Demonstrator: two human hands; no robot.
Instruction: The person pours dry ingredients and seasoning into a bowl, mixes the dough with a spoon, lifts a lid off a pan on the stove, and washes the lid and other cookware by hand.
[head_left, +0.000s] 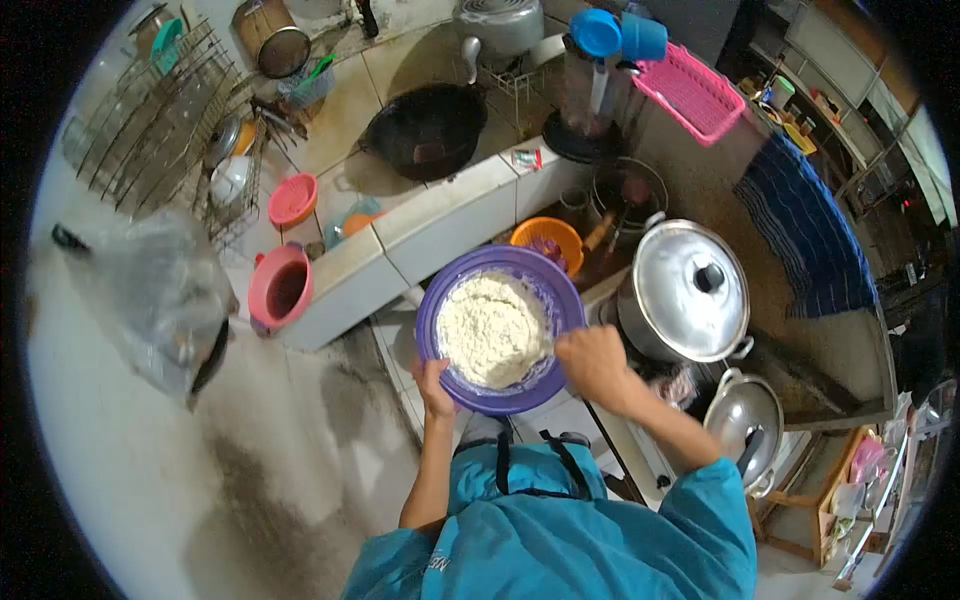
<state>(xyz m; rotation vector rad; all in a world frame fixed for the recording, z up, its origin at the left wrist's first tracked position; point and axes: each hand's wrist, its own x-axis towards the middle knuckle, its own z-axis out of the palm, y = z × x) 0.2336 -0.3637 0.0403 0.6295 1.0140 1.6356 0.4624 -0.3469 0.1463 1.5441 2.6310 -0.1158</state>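
Holds purple bowl (505,403) of lumpy pale mixture (488,325) before turquoise shirt (590,535), with left hand's (436,390) grip on its rim. Curls right hand (592,358) by opposite rim; cannot tell around what. Has lidded pot (672,285) to the right.

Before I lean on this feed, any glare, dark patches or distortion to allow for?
Head view: curved, wide-angle edges with black corners; head view: bright glare on the silver pot lid; head view: black wok too dark for much interior detail; head view: purple bowl reasonably clear.
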